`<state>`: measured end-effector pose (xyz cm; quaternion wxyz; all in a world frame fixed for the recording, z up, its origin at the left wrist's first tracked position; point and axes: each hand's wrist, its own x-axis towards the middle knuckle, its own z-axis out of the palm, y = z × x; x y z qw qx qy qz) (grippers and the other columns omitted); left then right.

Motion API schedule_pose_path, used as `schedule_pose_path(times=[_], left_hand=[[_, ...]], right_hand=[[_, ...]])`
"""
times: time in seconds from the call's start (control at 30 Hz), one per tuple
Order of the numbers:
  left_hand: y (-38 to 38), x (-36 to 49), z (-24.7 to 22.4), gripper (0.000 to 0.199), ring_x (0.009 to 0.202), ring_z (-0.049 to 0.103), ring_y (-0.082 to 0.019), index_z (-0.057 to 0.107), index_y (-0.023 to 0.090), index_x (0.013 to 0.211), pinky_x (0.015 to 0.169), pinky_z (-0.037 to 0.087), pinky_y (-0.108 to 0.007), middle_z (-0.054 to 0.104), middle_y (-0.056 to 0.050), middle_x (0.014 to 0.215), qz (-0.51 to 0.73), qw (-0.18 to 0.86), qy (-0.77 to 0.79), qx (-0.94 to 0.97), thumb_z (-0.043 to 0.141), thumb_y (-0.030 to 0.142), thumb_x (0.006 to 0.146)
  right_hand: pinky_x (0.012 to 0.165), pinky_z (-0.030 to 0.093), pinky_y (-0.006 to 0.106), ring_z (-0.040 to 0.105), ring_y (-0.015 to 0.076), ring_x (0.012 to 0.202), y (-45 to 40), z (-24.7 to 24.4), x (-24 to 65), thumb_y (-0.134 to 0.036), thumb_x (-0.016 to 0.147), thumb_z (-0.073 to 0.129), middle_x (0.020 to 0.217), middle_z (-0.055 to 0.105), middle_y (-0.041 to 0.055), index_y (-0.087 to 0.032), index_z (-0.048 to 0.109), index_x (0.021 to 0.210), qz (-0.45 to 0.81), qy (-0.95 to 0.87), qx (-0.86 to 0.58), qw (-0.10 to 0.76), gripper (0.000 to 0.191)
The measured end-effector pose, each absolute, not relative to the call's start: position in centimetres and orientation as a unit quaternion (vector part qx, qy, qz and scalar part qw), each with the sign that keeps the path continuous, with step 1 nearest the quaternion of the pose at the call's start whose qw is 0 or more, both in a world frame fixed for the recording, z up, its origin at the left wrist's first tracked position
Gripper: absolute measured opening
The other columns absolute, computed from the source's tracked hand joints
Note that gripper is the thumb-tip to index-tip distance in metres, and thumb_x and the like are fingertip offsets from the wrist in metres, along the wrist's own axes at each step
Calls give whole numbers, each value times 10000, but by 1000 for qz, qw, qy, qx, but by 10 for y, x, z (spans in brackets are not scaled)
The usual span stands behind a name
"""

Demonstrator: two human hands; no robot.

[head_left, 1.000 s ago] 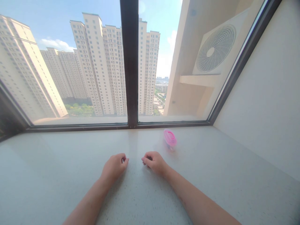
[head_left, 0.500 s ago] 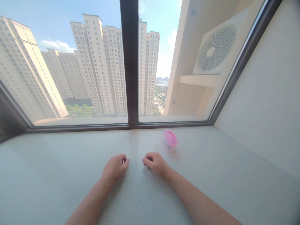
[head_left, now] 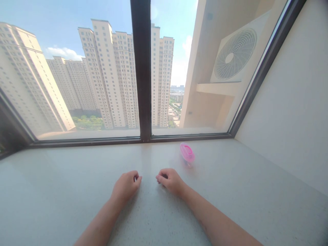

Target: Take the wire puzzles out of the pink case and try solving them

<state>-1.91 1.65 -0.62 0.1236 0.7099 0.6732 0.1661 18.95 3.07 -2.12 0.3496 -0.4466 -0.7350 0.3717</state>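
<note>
Box [head_left: 187, 152]; right hand [head_left: 170, 181] near it, left hand [head_left: 127, 184] farther left; fingers curled narrow, seemingly empty, likely resting.

L hand [head_left: 126, 185] & R hand [head_left: 171, 181] loosely curled, nr but apart.

Pink container [head_left: 187, 152] — pale grey, speckled sill [head_left: 151, 218]

Oval pink-topped container [head_left: 187, 152] on the pale sill [head_left: 71, 181], near the window frame [head_left: 145, 85]
</note>
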Motion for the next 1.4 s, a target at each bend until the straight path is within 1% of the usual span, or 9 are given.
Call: schedule_pose_path(times=[0.67, 1.4], left_hand=[[17, -20, -10, 246, 581, 502, -138, 591, 181, 663, 552, 265, -239, 579, -14, 599, 181, 120, 664, 716, 465, 323, 819], [19, -17, -15, 231, 568, 481, -120, 584, 177, 649, 538, 236, -234, 573, -4, 586, 193, 125, 663, 712, 480, 312, 806]], right_hand=[[500, 318, 207, 440, 91, 486, 30, -23, 189, -235, 769, 550, 499, 530, -22, -138, 610, 581, 377, -733, -442, 355, 220], [508, 320, 209, 457, 95, 494, 32, -25, 191, -234, 767, 541, 520, 551, -10, -132, 611, 587, 373, -737, -440, 352, 219]])
